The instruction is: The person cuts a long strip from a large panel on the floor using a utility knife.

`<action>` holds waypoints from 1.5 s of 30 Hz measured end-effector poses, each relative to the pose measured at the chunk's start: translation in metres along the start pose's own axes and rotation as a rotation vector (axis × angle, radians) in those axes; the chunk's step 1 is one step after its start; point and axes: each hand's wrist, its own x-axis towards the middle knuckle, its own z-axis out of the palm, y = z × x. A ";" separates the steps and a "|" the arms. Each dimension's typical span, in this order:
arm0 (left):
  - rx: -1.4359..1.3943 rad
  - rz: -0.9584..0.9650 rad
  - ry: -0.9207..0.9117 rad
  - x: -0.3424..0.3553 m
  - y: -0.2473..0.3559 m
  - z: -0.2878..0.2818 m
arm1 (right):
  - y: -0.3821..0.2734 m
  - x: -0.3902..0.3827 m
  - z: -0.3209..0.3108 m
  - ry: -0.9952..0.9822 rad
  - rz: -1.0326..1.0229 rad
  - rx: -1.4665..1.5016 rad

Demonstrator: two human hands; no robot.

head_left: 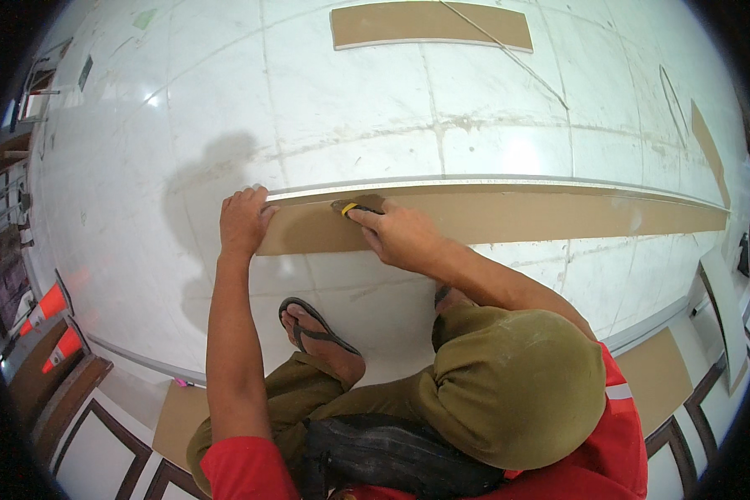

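A long brown board strip (525, 214) with a pale top edge lies across the white tiled floor. My left hand (243, 220) presses down on its left end, fingers over the top corner. My right hand (394, 232) grips a small yellow-and-black utility knife (347, 207), its tip resting on the board near the top edge, a short way right of my left hand. I crouch just below the board, with one sandalled foot (321, 337) between my arms and my right knee (508, 383) under my right forearm.
Another brown board piece (429, 25) lies at the far top with a thin line running from it. More brown strips rest at the right edge (708, 150) and lower right (654, 379). Orange cones (48, 304) stand at the left. A pale strip (133, 358) runs along the lower left.
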 end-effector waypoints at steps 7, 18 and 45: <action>-0.021 0.077 0.072 -0.002 -0.006 0.005 | 0.002 -0.003 -0.009 -0.042 0.025 -0.025; -0.047 0.011 0.063 -0.003 -0.001 0.001 | 0.000 -0.003 -0.014 -0.051 -0.010 -0.045; -0.048 0.041 0.041 0.000 -0.001 0.001 | 0.022 -0.029 -0.044 -0.100 0.047 -0.095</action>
